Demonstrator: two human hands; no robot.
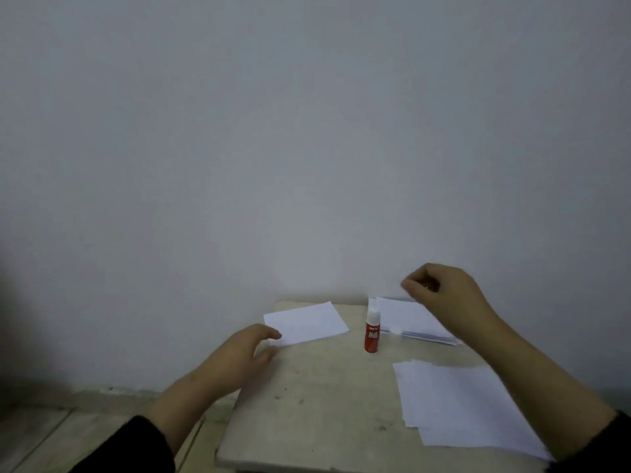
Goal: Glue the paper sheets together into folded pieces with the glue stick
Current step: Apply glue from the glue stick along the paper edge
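A red glue stick (372,331) with a white top stands upright near the back middle of the small table (307,404). To its left lies a folded white paper piece (307,322). My left hand (246,349) rests by that piece's near left corner with relaxed fingers, its fingertips at the paper's edge. A stack of white sheets (409,322) lies at the back right. My right hand (440,291) hovers above this stack with its fingers curled in; nothing shows between them. A second pile of loose sheets (461,407) covers the front right.
A small white round object (396,329) lies at the near edge of the back right stack. The table stands against a plain wall (307,148). Tiled floor (51,431) shows to the left, below the table's left edge.
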